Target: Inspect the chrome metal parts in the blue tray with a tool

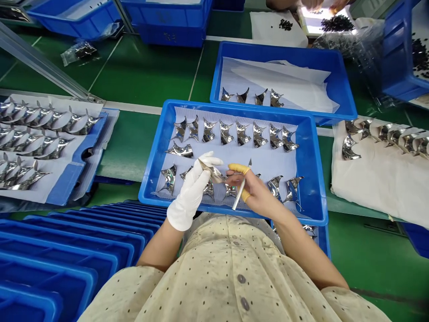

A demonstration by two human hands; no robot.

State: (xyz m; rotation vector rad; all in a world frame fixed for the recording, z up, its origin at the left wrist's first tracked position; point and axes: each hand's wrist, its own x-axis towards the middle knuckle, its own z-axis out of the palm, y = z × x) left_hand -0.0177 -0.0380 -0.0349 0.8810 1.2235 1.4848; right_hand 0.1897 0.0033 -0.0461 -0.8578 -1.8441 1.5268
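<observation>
My left hand [196,181], in a white glove, grips a shiny curved metal part [213,172] with pointed tips. Yellow finger cots cover some fingers of my right hand [250,185], which holds a silver craft knife [241,185] with its blade pointing up and away from me. The right fingertips are close to the metal part; whether they touch it I cannot tell. Both hands are over a blue tray [152,154] lined with white sheet. Similar metal parts [226,133] lie in a row along its far side, and several more sit nearer me, partly hidden by my hands.
Behind stands another blue tray [346,96] with a few parts. Rows of metal parts lie on a covered board [67,190] at left and on white cloth [368,183] at right. Blue trays [77,264] are stacked lower left. Another person's hands [313,4] work at the top right.
</observation>
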